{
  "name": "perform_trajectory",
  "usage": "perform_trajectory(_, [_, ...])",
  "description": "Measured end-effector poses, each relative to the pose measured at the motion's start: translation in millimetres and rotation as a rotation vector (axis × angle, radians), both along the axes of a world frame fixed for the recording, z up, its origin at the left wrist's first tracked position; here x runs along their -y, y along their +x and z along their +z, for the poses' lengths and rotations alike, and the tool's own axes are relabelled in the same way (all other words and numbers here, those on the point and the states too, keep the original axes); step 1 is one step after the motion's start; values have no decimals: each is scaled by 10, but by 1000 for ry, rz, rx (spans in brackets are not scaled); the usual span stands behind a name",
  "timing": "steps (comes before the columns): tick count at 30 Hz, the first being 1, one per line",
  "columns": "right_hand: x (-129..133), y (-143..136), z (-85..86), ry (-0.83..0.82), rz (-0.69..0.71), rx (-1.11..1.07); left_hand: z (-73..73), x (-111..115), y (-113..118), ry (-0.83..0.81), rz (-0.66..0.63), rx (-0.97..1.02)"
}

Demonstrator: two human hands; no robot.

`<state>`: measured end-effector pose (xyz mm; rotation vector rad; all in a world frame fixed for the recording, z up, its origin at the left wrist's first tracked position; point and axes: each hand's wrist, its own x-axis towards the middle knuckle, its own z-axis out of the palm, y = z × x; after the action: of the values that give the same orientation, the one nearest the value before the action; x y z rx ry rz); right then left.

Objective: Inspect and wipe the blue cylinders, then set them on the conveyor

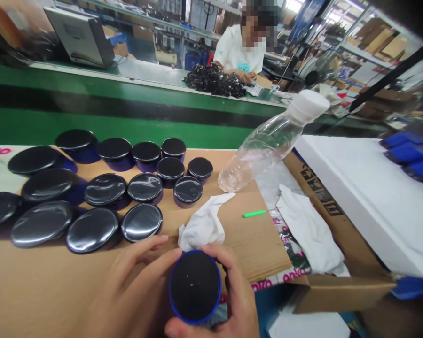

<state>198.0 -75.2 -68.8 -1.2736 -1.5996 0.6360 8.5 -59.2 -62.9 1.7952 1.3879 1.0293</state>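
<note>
My right hand (pixel 232 291) is closed around a round item (pixel 195 286) with a black top and a blue rim, held near the bottom centre. Beside it on the left is my left hand (pixel 141 277), its index finger reaching to the item's upper left edge and its other fingers apart. Several round black-topped, blue-sided items (pixel 92 230) stand in rows on the brown cardboard (pixel 38 277) at the left. Just beyond my hands lies a crumpled white cloth (pixel 204 227).
A clear plastic bottle (pixel 261 148) leans behind the cloth. A green-handled tool (pixel 254 214) and another white cloth (pixel 308 230) lie to the right, beside a box with white foam (pixel 370 192). Across the green conveyor (pixel 127 112), a person (pixel 245 51) works near black parts (pixel 215 80).
</note>
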Motion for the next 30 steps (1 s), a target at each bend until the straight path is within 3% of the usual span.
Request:
perform_trajectory(5, [-8,54,65,55,-13,139,5,-101,-15,119,-169,-78])
perform_trajectory(9, [-76,-7,159,173,-109,231,-3,-119,44,268,-111,-122])
perform_trajectory(13, [-119,-27,202,176,-140,238,-37,-107,96,398,-83,-217])
perform_trajectory(19, [-106,43,166,194,-84,243,-3,-69,96,366,-68,-136])
perform_trajectory(23, [-107,16,192,195,-78,204,67,-56,55,243,-42,-99])
perform_trajectory(30, [-81,-21,218,2,-132,-58,156,-106,61,217,-78,15])
